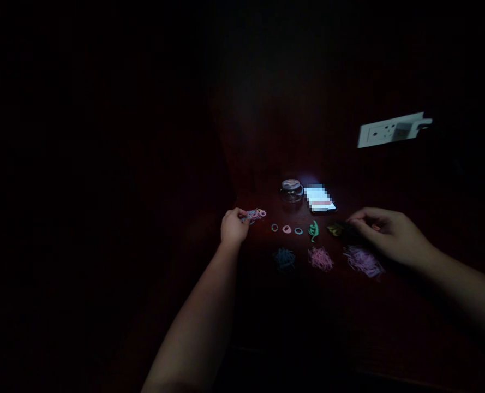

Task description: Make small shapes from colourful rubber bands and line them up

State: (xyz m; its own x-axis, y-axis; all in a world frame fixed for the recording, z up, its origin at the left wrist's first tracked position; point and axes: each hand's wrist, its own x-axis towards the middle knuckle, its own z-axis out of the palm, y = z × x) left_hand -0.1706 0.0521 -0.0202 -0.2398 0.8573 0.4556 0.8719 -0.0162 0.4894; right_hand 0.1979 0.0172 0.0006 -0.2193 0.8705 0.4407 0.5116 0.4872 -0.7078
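Observation:
My left hand (233, 226) is at the left of a mixed pile of small coloured bands (253, 216). Its fingers are curled at the pile's edge, and what they hold is hidden. My right hand (383, 232) has thumb and forefinger pinched beside a small yellow bunch of bands (334, 230); anything in the pinch is too dark to name. Between the hands lie a pink hair tie (287, 230), a blue hair tie (298, 231) and a green bunch (313, 231). Nearer me are heaps of dark blue bands (283, 258), pink bands (320, 258) and lilac bands (363, 262).
A small clear jar with a patterned lid (291, 190) stands at the back of the dark table. Beside it lies a phone with a lit screen (319, 198). A socket plate (389, 131) with a plug is on the wall. The surroundings are very dark.

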